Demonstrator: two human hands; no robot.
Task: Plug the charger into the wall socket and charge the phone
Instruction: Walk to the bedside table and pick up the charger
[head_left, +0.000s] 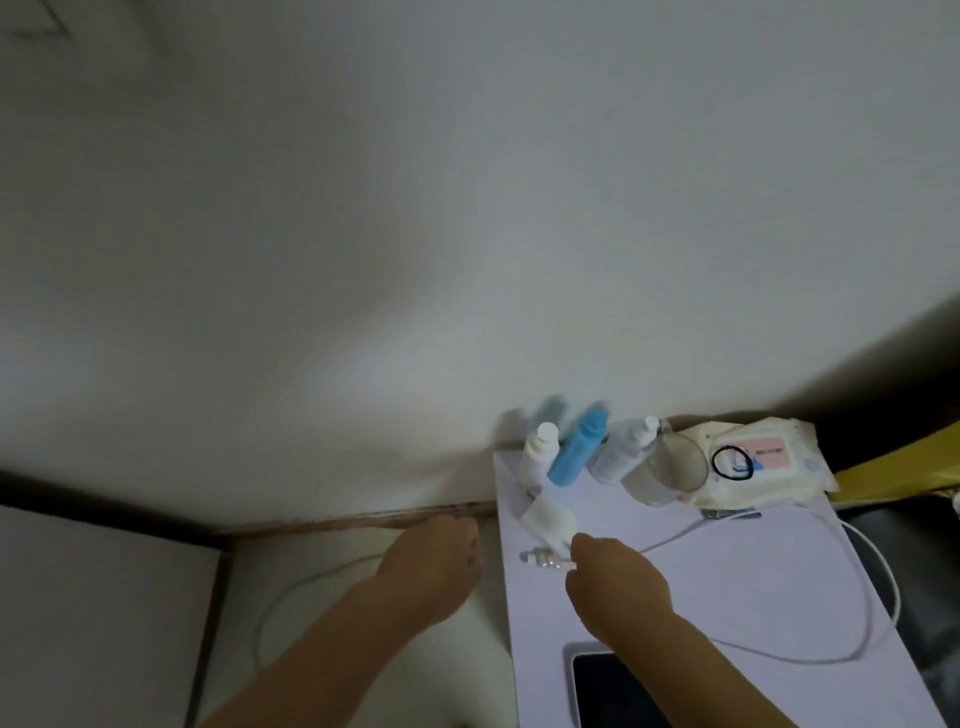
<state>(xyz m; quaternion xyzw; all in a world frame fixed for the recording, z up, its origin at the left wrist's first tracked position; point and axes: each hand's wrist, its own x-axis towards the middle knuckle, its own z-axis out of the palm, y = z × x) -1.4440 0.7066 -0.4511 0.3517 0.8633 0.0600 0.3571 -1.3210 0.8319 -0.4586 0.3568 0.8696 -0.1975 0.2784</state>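
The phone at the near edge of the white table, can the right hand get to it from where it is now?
Probably yes. The phone lies face up just below the right hand, whose forearm already crosses over it. Nothing rests on the phone, though the fingers seem busy at the white charger.

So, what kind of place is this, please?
Probably a bedroom or another room at home: a small white table against a plain wall holds toiletry bottles, a wet-wipes pack and a phone.
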